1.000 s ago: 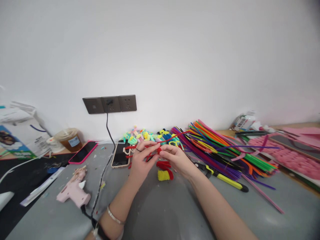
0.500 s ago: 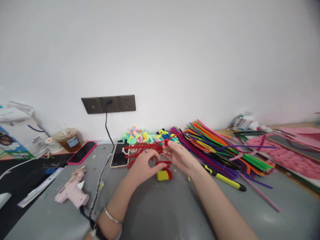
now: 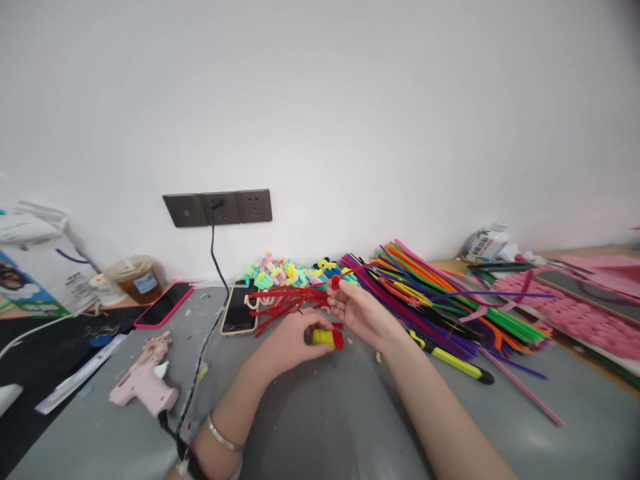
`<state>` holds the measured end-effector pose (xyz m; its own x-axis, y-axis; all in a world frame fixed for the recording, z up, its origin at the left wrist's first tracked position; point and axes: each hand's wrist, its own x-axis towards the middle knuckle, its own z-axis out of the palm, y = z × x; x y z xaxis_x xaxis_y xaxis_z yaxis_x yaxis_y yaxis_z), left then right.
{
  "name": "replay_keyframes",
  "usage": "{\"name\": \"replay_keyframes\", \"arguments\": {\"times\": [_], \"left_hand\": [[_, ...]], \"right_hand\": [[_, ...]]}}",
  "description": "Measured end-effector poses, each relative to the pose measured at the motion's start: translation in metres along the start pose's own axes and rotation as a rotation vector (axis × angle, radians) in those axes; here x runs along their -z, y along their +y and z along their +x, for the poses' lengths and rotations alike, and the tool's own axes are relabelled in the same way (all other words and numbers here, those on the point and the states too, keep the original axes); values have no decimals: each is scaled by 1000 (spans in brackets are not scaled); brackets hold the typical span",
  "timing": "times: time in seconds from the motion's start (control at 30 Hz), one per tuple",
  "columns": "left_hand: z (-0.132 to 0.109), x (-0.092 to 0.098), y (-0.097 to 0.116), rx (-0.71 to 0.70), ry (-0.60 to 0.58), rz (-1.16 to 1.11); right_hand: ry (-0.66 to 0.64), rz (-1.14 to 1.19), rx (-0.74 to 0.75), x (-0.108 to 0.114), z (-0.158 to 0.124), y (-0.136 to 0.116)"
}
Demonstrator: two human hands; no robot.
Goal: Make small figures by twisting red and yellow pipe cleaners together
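My left hand [image 3: 293, 340] is closed on a small yellow and red pipe-cleaner coil [image 3: 327, 338], just above the grey table top [image 3: 325, 427]. My right hand [image 3: 360, 312] pinches a red pipe cleaner [image 3: 334, 283] with a curled end, held a little higher and to the right. A loose bunch of red pipe cleaners [image 3: 283, 299] lies just behind both hands.
A big heap of coloured pipe cleaners [image 3: 440, 293] and a yellow-handled cutter [image 3: 453, 360] lie to the right. A pink glue gun [image 3: 145, 383] with its black cord, two phones [image 3: 239, 310] [image 3: 165, 305], a drink cup [image 3: 134, 278] and small coloured pieces [image 3: 285, 270] stand left and behind. Pink sheets [image 3: 575, 313] sit far right.
My left hand let go of the red pipe cleaner, dropped down and closed on the yellow and red coil. My right hand rose slightly to the right with the red pipe cleaner.
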<state>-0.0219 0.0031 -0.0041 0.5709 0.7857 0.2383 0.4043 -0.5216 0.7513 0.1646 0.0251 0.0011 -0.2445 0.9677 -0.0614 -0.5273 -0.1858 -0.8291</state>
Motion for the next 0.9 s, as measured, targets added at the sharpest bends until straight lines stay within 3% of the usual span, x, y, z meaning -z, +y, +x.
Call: {"name": "replay_keyframes", "arguments": {"times": [0.1,0.2,0.33,0.5,0.9], "left_hand": [[5,0,-4,48,208,-194],[9,1,-8,131,318,-384],[11,3,-7,214,322,-512],[11,2,-5,217,304,-562],[12,1,0,262,309,-605]], "right_hand": [[41,21,32,1,0,-3],[95,2,84,-1,0,-4],[90,-158,174,-5,0,1],[49,-325,222,-8,1,8],[-10,-461,205,-4,-2,9]]}}
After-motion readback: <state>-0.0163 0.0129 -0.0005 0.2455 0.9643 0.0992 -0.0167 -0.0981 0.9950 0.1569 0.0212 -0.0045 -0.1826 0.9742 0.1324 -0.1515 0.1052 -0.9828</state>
